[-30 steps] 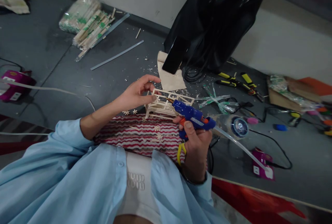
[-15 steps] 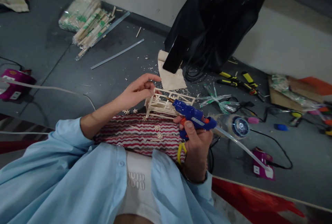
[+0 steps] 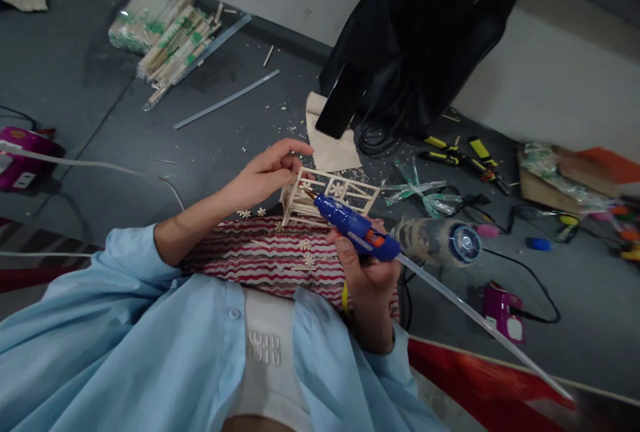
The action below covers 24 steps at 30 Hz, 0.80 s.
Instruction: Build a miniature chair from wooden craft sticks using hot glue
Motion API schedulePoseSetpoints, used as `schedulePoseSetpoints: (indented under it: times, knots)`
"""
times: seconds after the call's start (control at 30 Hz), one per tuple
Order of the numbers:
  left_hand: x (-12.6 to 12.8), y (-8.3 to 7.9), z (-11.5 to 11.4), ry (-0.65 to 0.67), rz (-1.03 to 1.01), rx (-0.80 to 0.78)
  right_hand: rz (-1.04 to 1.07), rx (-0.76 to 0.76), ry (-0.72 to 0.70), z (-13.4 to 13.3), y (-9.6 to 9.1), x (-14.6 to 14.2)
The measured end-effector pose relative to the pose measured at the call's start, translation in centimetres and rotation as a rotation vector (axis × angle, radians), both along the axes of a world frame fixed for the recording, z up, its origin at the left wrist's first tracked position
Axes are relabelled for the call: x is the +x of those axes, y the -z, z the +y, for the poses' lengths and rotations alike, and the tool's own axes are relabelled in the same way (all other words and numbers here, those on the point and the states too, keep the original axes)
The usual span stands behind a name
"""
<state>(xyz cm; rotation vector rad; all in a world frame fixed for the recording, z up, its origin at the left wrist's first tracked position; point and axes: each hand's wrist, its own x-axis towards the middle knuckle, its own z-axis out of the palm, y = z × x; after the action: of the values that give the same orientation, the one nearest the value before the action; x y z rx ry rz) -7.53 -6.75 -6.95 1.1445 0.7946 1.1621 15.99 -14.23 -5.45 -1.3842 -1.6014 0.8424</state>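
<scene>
My left hand has its thumb and fingers closed on the left end of a small frame of thin wooden sticks; the frame hides some fingertips. My right hand grips a blue hot glue gun. Its metal nozzle is over the frame's left part, close to a small flower-shaped piece; whether they touch I cannot tell. A long clear glue stick sticks out of the gun's back. Below the frame lies a red-and-white striped cloth with several wooden flower pieces on it.
A clear bottle lies beside my right hand. Behind the frame are a beige cloth, a phone and a black bag. Bagged sticks lie back left, yellow-black tools at right. Purple boxes flank me.
My right hand has moved left and turned the glue gun, so its nozzle is further left over the frame. The glue stick now points lower right. My left hand keeps hold of the frame.
</scene>
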Motion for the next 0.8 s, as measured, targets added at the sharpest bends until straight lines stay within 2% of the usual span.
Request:
schedulePoseSetpoints:
  times: [0.43,0.8]
  knots:
    - [-0.15,-0.28,0.06,0.033,-0.027,-0.005,-0.075,0.044,-0.023,-0.19,-0.24,-0.66]
    - [0.01,-0.25,0.07,0.031,-0.048,-0.002,-0.092,0.084,-0.021,0.02,0.44,-0.42]
